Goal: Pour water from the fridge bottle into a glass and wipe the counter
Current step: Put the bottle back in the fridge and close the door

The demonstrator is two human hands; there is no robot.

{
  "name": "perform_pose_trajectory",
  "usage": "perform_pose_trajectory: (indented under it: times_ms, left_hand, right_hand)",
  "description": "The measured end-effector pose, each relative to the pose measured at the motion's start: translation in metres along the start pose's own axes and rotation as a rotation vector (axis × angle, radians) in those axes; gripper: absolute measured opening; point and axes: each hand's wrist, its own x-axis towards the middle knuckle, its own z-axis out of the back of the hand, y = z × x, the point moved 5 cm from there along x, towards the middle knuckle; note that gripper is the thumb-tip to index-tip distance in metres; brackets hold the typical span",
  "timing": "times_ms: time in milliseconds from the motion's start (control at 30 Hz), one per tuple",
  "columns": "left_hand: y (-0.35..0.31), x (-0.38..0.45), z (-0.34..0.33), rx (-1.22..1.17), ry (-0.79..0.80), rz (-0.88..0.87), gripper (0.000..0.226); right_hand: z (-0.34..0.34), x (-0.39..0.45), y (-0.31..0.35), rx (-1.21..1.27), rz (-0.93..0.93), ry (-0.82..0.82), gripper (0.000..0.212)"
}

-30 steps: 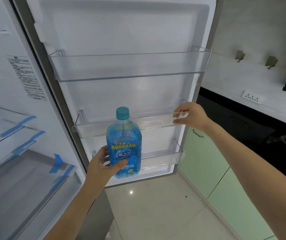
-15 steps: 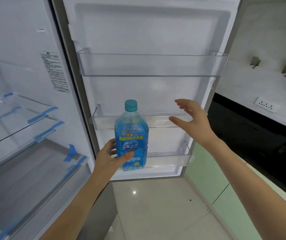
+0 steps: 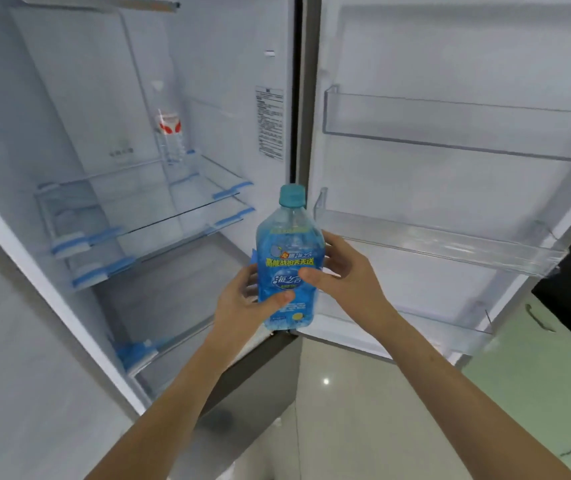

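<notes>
Both my hands are on the blue bottle (image 3: pixel 286 268), held upright in the air in front of the open fridge, right where the cabinet edge meets the open door. Left hand (image 3: pixel 242 303) wraps the lower body from the left, thumb across the front of the label, fingers curled round the back. Right hand (image 3: pixel 341 271) comes in from the right, thumb pressed on the label's front, fingers round the far side. So both grips are closed round the same bottle. Teal cap (image 3: pixel 292 195) is on.

Fridge interior (image 3: pixel 80 98) sits left, glass shelves (image 3: pixel 145 202) with blue tape at the edges. A clear bottle with a red-and-white label (image 3: pixel 170 136) stands at the back of the upper shelf. Printed sticker (image 3: pixel 269 124) on the inner side wall.

Door (image 3: pixel 450 46) is swung open to the right, with clear door bins (image 3: pixel 450 133) stacked one above another. Pale tiled floor (image 3: pixel 346 410) below, green cabinet front (image 3: pixel 554 375) lower right, with a handle (image 3: pixel 538 318).
</notes>
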Motion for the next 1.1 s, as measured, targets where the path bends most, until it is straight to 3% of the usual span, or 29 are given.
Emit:
perform_pose_trajectory:
  times_ms: [433,833,1100]
  left_hand:
    - [-0.017,0.062,0.143,0.130,-0.365,-0.076,0.052]
    - [-0.038,0.183,0.227,0.108,-0.487,-0.170,0.043]
    - [-0.013,0.229,0.257,0.091,-0.524,-0.079,0.041]
  right_hand:
    - [-0.131,0.131,0.017,0.191,0.135,0.245,0.054]
    - [-0.219,0.299,0.010,0.312,0.124,0.400,0.063]
    - [-0.256,0.343,-0.014,0.311,0.044,0.477,0.071]
